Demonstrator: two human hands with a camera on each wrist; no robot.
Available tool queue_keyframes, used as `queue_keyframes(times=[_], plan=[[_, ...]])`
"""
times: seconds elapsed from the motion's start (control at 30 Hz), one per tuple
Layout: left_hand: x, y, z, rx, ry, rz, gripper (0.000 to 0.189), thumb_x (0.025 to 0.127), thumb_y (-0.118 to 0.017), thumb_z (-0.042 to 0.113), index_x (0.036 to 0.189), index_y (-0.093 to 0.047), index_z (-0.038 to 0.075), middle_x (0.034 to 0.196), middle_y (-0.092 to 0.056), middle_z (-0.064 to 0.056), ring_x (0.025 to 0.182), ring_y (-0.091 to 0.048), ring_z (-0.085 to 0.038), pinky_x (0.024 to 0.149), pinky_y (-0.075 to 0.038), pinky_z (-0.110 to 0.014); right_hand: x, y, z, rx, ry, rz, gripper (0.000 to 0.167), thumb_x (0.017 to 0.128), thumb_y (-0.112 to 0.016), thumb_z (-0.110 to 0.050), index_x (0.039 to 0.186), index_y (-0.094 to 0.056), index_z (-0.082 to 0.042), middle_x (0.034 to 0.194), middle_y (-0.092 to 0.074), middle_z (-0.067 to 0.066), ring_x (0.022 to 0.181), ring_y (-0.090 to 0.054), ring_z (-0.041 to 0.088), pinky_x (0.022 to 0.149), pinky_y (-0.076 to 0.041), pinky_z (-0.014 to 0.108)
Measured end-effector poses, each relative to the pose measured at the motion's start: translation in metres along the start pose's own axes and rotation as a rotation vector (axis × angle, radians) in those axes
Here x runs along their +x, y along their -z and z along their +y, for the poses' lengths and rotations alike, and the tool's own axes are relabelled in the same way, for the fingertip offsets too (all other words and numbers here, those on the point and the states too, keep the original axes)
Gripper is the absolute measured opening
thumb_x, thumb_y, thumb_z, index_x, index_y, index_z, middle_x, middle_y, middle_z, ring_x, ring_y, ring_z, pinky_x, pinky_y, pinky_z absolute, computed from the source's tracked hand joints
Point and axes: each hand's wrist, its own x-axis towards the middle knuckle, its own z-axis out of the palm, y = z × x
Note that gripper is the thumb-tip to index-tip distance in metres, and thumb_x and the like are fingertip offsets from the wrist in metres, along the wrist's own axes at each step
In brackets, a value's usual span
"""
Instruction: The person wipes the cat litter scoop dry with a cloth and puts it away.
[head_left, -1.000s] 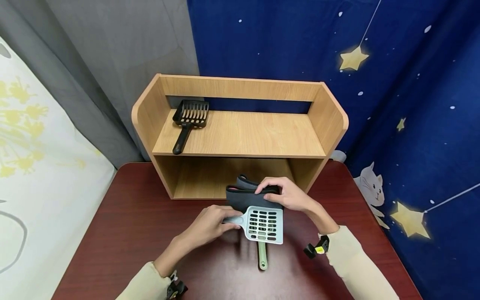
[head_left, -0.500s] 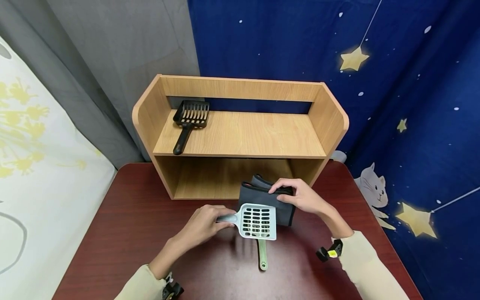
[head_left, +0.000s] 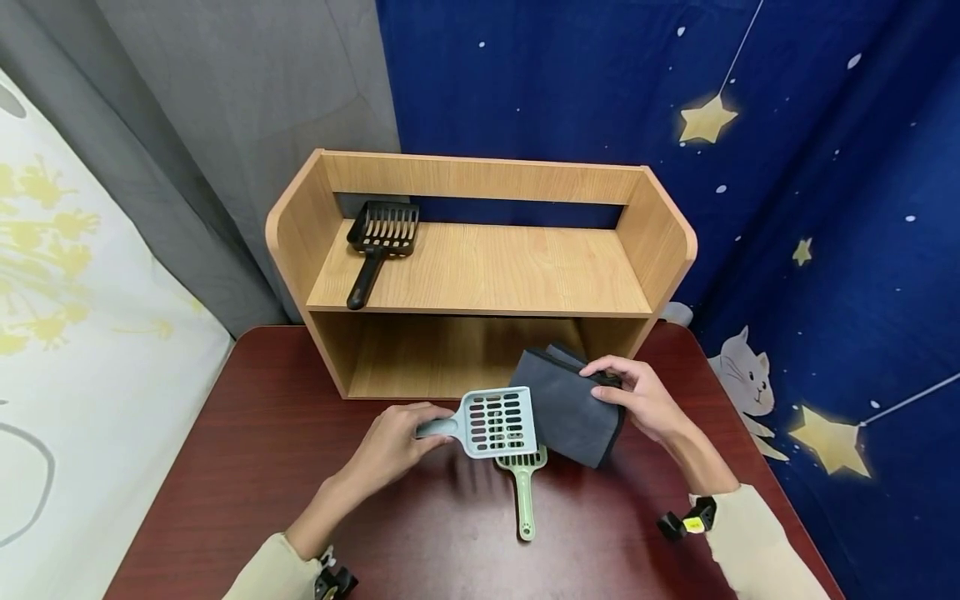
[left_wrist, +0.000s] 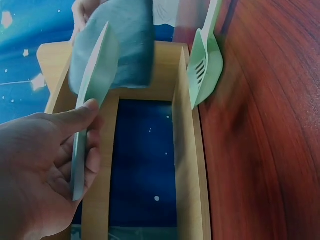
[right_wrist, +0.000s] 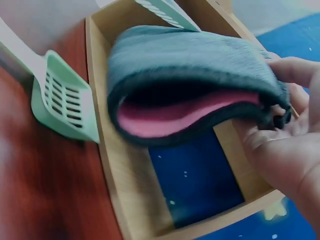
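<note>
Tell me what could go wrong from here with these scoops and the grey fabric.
The left hand holds the blue scoop only at one end, so it might tip. The right hand grips the grey fabric at one side, so the rest could sag. The green scoop shows partly behind the blue scoop in the head view, so lowering that might bump it.
</note>
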Motion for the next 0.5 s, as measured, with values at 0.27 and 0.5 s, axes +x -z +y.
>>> queue_keyframes(times=[0.27, 0.5], plan=[[0.004, -0.006, 0.003, -0.108, -0.021, 0.088, 0.032, 0.08, -0.092, 0.006, 0.11, -0.082, 0.006, 0.098, -0.08, 0.0, 0.081, -0.068, -0.009, 0.07, -0.056, -0.028, -0.004, -0.021, 0.013, 0.555, 0.01, -0.006, 0.046, 0.103, -0.038, 0.016, 0.125, -0.069, -0.011, 0.118, -0.069, 0.003, 0.104, -0.072, 0.017, 0.085, -0.06, 0.029], [0.006, -0.016, 0.01, -0.24, -0.071, 0.168, 0.042, 0.077, -0.091, -0.001, 0.118, -0.08, 0.0, 0.106, -0.081, -0.009, 0.095, -0.077, -0.02, 0.082, -0.061, -0.03, 0.004, -0.054, 0.021, 0.901, 0.023, -0.045, 0.044, 0.108, -0.027, 0.009, 0.127, -0.062, -0.009, 0.117, -0.071, 0.009, 0.103, -0.074, 0.02, 0.085, -0.061, 0.03]])
